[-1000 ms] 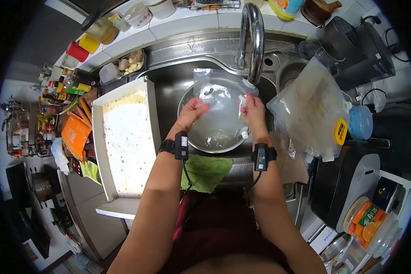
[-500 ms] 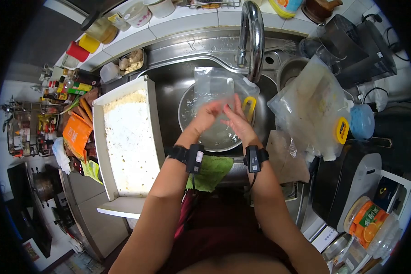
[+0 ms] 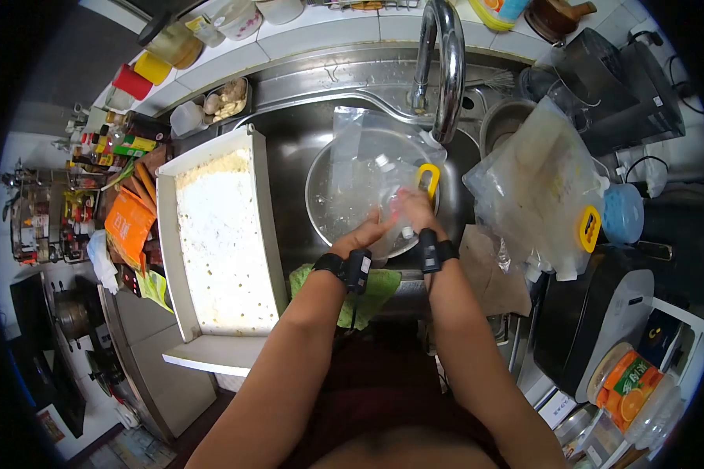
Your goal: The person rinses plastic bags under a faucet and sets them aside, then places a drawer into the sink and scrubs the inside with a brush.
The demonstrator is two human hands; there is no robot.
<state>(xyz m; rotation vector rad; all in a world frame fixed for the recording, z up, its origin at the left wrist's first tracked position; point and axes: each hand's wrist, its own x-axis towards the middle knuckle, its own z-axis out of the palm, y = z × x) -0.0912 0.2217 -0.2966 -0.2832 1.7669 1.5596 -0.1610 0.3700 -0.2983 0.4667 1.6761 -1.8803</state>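
Observation:
A round metal basin (image 3: 314,205) sits in the steel sink (image 3: 288,134). In it lies a clear plastic bag (image 3: 352,156) with white caps and a yellow handle (image 3: 428,179). My left hand (image 3: 370,232) is low in the basin, its fingers apart beside the clear plastic; I see no firm hold. My right hand (image 3: 416,209) is just to its right, fingers curled by a small pink patch and a white cap. What those fingers grip is blurred and too small to name.
The faucet (image 3: 450,70) arches over the basin's back right. A white tray (image 3: 267,227) with crumbs stands left of the sink. More clear bags (image 3: 532,180) lie at the right. A green cloth (image 3: 380,295) hangs on the front edge.
My hands have moved down and slightly right in the basin. The bag's white caps show in new places, and a pink patch now appears by my right hand.

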